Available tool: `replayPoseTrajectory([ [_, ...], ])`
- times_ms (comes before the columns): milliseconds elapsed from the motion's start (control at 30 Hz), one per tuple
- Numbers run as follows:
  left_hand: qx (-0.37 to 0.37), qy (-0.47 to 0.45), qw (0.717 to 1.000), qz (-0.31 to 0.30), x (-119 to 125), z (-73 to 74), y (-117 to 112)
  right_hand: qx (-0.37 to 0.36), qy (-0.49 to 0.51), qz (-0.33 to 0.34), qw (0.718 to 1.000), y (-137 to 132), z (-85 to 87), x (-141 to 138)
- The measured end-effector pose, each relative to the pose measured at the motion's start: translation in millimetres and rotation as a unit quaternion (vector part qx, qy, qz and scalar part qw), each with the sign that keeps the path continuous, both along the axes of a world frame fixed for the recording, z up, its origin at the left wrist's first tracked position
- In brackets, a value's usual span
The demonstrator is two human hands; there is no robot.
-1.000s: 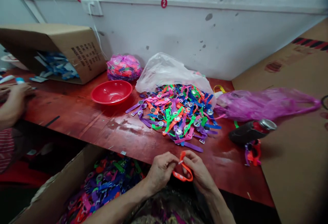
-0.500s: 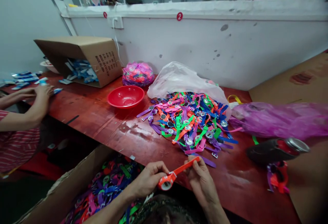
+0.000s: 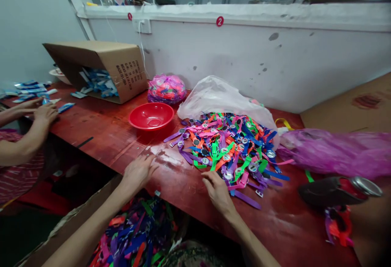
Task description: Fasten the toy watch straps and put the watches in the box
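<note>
A heap of colourful toy wristwatches [image 3: 226,148] in pink, purple, green, orange and blue spreads over the red table [image 3: 180,193]. At its near left edge is my right hand [image 3: 218,193], thumb apart from the fingers and no watch seen in it. My left hand [image 3: 137,173] reaches over the front edge of the table, fingers extended and holding nothing. Below that arm, an open cardboard box [image 3: 76,218] contains many more watches [image 3: 131,234]. A red bowl [image 3: 151,116] stands beyond my left hand, left of the heap.
Behind the heap lies a white plastic bag [image 3: 222,93]. A pink bag [image 3: 166,88] of watches and a tipped carton [image 3: 128,73] with blue-white packets stand farther left. At far left, a co-worker's hands [image 3: 42,110] handle packets. A dark-sleeved can [image 3: 339,191] lies right.
The orange watch held between both hands is out of them now. My left hand has moved left and forward onto the table; my right hand has moved slightly left, with its fingers opened.
</note>
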State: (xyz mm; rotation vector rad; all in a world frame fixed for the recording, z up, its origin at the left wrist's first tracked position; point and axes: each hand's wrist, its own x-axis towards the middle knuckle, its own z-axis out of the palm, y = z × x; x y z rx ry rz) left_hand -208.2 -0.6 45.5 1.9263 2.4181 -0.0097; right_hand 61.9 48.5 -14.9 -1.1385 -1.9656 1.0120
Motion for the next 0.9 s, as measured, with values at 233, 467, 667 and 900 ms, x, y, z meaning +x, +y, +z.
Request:
replayPoseTrajectory([
  [233, 0.028, -0.111, 0.991, 0.065, 27, -32.3, 151, 0.169, -0.355, -0.003, 0.919, 49, -9.7, -38],
  [467, 0.053, -0.152, 0.987, -0.01, 89, -64.0, 137, 0.211, -0.416, 0.028, 0.884, 47, -25.7, 1],
  [667, 0.052, -0.229, 0.97, -0.06, 166, -86.0, 81, 0.201, -0.377, 0.024, 0.904, 35, -35.1, 66],
  [900, 0.091, -0.424, 0.897, -0.088, 249, -91.3, 39, 0.172, -0.374, -0.103, 0.905, 36, -40.9, 113],
])
